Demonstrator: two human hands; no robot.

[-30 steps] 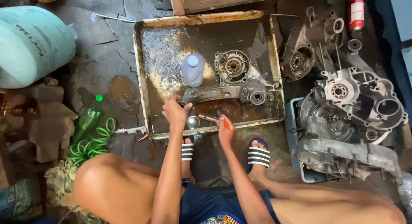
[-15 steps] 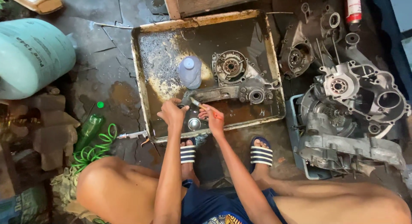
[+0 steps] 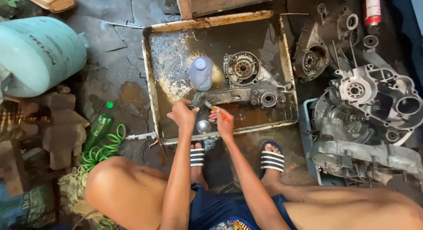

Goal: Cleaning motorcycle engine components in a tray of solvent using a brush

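Work piece: a long grey cast-metal engine casing half (image 3: 246, 95) is lying inside the rusty rectangular metal wash tray (image 3: 152, 87), across its near half, in shallow brown liquid.
Tool: a small brush with an orange handle (image 3: 219, 112) is resting with its head against the near-left end of the casing.
Right hand: the right hand (image 3: 224, 122) is closing its grip firmly round the orange handle, fingers curled, just in front of the casing's near edge.
Left hand: the left hand (image 3: 183, 115) is bearing down on the casing's left end; whether its grip is closing on the metal or merely pressing is not discernible.
Progress, as judged: cleaning appears to be under way and not finished. The casing is looking wet and partly grey-clean, yet dark grime is showing in its recesses and foamy scum is floating in the tray's far-left part.
Tray contents: a translucent plastic bottle with a pale blue cap (image 3: 201, 72) is standing upright just behind the casing; a small round shiny metal cup (image 3: 203, 126) is sitting between the two hands.
Surroundings: further grey engine cases (image 3: 370, 106) are lying on the floor to the right of the tray, well apart from the hands.
Left side: a pale green gas cylinder (image 3: 39, 53) and a green glass bottle (image 3: 98, 129) are lying on the stained concrete floor.
Operator: squatting, striped sandals (image 3: 272, 159) planted at the tray's near rim.
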